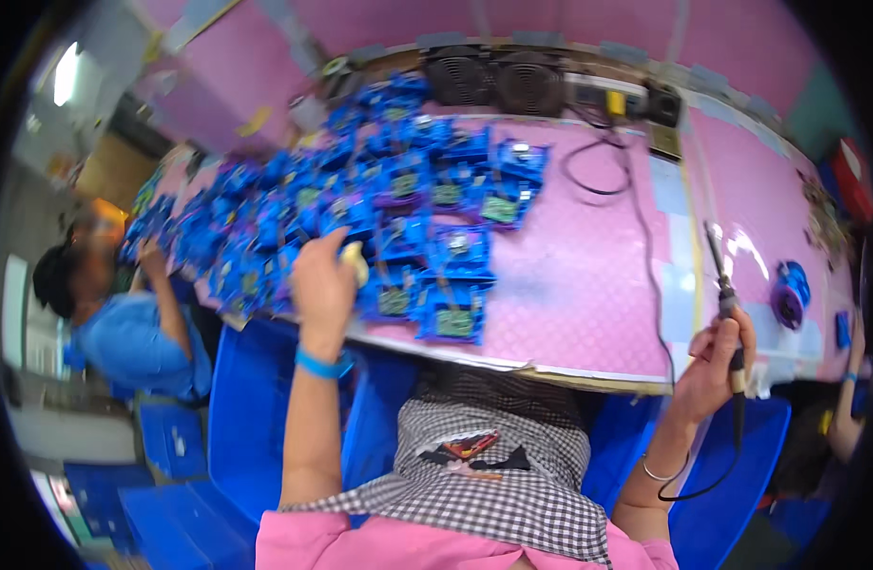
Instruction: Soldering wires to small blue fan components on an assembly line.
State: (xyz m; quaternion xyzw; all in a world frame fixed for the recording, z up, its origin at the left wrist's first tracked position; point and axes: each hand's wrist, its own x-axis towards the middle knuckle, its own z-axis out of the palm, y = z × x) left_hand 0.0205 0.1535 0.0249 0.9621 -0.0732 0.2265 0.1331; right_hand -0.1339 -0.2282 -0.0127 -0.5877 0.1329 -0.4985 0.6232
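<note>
My right hand (710, 366), at the right of the table's front edge, is closed round the handle of a soldering iron (725, 287). The iron's tip points up and away, and its black cable hangs below my hand. My left hand (324, 283) reaches over the left half of the table, among many blue units (394, 302) with green circuit boards showing in them. A small pale-yellow piece (354, 264) sits by its thumb, apparently held; blur hides what kind it is. Whether the left fingertips touch a unit I cannot tell.
Two black fans (458, 76) and a power box (593, 95) with a yellow plug line the back. A black cord (645, 237) runs across the pink table (579, 294). At right lies a blue roll (789, 296). A person in blue (146, 342) works at left; another person's arm (847, 399) shows at right.
</note>
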